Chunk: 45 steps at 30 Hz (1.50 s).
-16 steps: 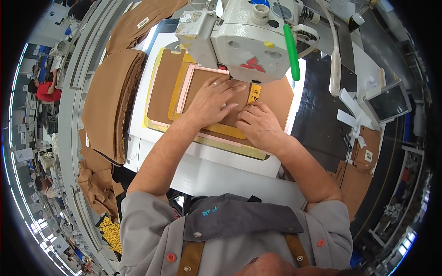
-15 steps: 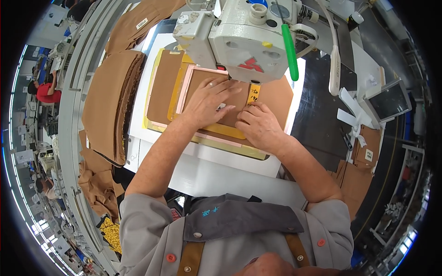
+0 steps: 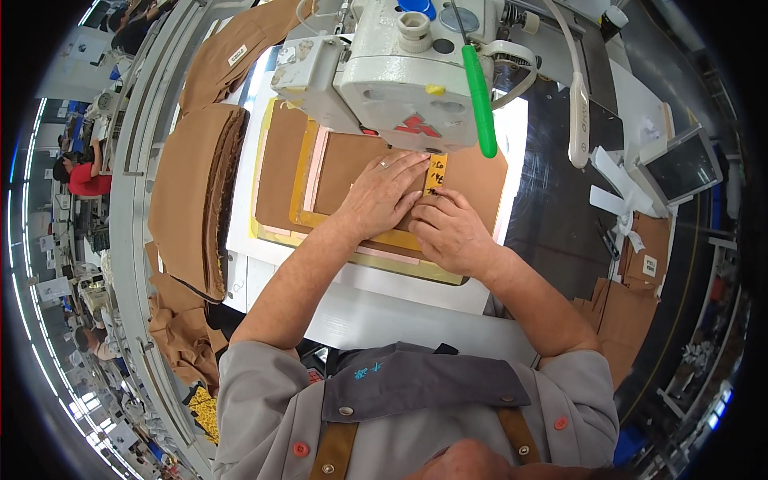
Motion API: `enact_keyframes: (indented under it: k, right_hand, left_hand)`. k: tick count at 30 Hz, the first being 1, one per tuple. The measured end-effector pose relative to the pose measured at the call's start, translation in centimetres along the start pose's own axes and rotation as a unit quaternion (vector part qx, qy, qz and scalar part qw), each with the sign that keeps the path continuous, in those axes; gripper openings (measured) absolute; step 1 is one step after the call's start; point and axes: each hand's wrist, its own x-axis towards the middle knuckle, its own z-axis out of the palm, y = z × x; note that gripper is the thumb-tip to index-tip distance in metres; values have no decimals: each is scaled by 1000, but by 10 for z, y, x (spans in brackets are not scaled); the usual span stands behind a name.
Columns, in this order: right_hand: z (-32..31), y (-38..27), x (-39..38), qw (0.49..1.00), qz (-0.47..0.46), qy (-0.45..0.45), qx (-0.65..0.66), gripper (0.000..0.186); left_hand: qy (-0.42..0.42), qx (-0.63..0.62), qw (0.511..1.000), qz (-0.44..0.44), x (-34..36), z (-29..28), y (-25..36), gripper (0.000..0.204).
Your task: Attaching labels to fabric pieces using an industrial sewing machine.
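My left hand (image 3: 382,196) lies flat with its fingers stretched over a brown fabric panel (image 3: 344,172), fingertips just below the sewing machine head (image 3: 404,96). A yellow frame (image 3: 306,176) with pink strips along its inside surrounds the panel. Beside the left fingertips runs the frame's right side, a yellow strip (image 3: 437,170) with dark handwriting. My right hand (image 3: 456,232) is closed, its fingertips bunched at the lower end of this strip; what they pinch is hidden. Under the frame is a larger brown piece (image 3: 278,156) on a pale yellow-edged template (image 3: 258,192).
A thick stack of brown panels (image 3: 188,192) stands left of the template, with more brown pieces (image 3: 228,60) behind it. A green-handled tool (image 3: 480,104) hangs before the machine head. At the right are a white hanging device (image 3: 578,120) and a tilted screen (image 3: 684,168).
My left hand has moved right and slightly down, closer to my right hand, and lies flatter. My right fingers have bunched tighter at the strip. The whole view has shifted slightly.
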Motion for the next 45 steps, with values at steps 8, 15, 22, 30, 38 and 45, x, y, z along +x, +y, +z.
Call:
enact_keyframes:
  k: [8,15,22,30,38,45]
  right_hand:
    - [0,2,-1,1000,0,-6,25,16]
    - [0,3,-1,999,-2,-14,29,17]
    - [2,11,1,1000,-4,1,22,17]
    - [0,21,6,999,8,-9,30,19]
    - [-3,33,10,1000,6,13,-16,15]
    - [-11,39,12,998,23,25,-53,22]
  left_hand:
    - [-5,28,1000,3,1,1,-2,50]
    - [28,67,997,-17,-1,-1,4,38]
    - [61,53,997,14,2,3,2,31]
    - [37,76,996,11,5,2,1,34]
    - [27,25,999,3,-2,4,-5,34]
    - [15,16,1000,-10,3,1,-3,40]
